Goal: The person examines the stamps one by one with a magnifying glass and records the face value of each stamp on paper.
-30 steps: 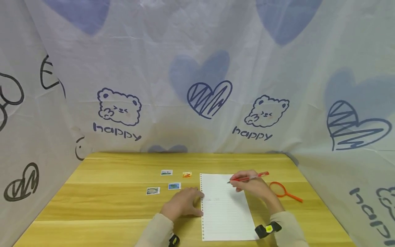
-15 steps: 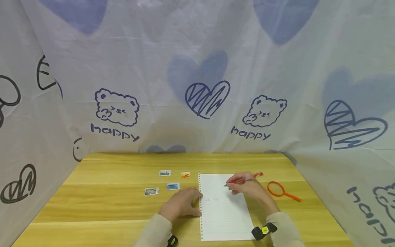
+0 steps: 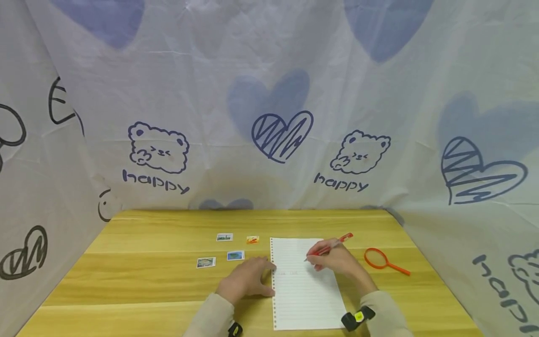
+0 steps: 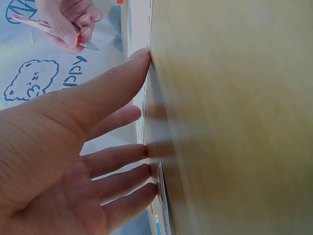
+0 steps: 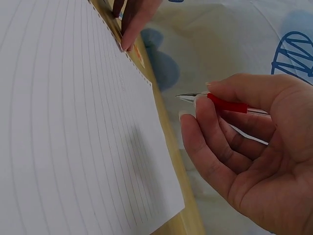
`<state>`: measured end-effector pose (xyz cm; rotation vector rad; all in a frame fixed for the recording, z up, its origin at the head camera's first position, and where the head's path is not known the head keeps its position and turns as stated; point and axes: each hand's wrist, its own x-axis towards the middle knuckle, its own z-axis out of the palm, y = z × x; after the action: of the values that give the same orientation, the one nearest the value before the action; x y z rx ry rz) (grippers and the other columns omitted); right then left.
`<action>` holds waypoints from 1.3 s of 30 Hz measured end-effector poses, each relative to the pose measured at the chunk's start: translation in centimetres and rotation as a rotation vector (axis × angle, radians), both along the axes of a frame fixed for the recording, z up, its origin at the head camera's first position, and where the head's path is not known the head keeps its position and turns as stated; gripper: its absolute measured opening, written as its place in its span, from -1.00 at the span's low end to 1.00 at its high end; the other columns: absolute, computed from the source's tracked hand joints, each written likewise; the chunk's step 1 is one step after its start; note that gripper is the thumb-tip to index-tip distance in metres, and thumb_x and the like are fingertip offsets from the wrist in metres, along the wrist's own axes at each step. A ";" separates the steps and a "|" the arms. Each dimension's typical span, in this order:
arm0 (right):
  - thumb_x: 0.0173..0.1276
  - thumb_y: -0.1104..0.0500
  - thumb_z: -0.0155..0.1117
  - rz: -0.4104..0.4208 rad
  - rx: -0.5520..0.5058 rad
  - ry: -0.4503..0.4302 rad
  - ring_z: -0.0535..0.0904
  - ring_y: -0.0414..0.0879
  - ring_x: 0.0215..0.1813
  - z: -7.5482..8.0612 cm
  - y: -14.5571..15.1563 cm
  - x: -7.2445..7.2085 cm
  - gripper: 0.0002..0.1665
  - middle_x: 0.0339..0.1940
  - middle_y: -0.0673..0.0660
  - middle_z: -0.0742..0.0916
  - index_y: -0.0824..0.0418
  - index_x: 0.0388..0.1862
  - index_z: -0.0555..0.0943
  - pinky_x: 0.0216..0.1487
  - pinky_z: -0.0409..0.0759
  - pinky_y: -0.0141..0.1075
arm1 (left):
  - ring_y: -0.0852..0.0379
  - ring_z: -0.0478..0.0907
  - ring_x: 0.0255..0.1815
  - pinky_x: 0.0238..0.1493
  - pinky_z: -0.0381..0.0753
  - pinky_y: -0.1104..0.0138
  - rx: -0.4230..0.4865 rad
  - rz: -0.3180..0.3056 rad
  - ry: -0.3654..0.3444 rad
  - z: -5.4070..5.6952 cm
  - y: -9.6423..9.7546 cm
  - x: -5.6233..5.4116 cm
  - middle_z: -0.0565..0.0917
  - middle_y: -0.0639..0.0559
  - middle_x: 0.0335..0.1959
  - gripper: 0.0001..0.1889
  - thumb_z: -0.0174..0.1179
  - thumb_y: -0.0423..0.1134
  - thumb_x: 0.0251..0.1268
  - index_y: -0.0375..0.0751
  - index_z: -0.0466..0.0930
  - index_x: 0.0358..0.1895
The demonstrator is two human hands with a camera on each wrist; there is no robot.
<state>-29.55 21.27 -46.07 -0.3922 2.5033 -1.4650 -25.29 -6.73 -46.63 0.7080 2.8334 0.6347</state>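
Observation:
My right hand (image 3: 334,258) pinches a red pen (image 3: 323,250) between thumb and fingers. In the right wrist view the pen's metal tip (image 5: 188,96) points left, apart from the paper. A sheet of lined paper (image 3: 307,299) with a row of holes along its left edge lies on the table, bearing faint writing at its left. My left hand (image 3: 247,281) rests at that edge, fingers spread and mostly straight. Its thumb (image 4: 112,88) and fingertips touch at the sheet's border in the left wrist view, holding nothing.
Several small picture stamps, among them a blue stamp (image 3: 236,255) and an orange stamp (image 3: 252,239), lie left of the paper. An orange-rimmed magnifying glass (image 3: 381,260) lies to the right. A printed cloth (image 3: 219,187) hangs behind the wooden table (image 3: 139,271).
My right hand has moved slightly left and down over the paper, bringing the pen tip nearer the faint writing. The left hand stays at the paper's edge. The view has shifted slightly.

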 end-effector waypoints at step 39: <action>0.28 0.14 0.52 0.024 0.057 -0.062 0.72 -0.16 -0.38 -2.4 -0.3 0.0 -0.79 -0.40 0.07 0.83 0.24 -0.19 0.78 -0.28 0.73 -0.31 | -0.25 0.52 0.41 0.46 0.49 -0.07 -0.013 -0.006 0.002 0.1 0.0 0.0 0.55 -0.25 0.42 -0.33 0.58 -0.03 0.05 -0.12 0.64 0.27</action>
<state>-29.59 20.97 -48.50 -0.3603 2.4770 -1.3727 -25.24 -6.76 -46.53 0.7157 2.8337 0.6150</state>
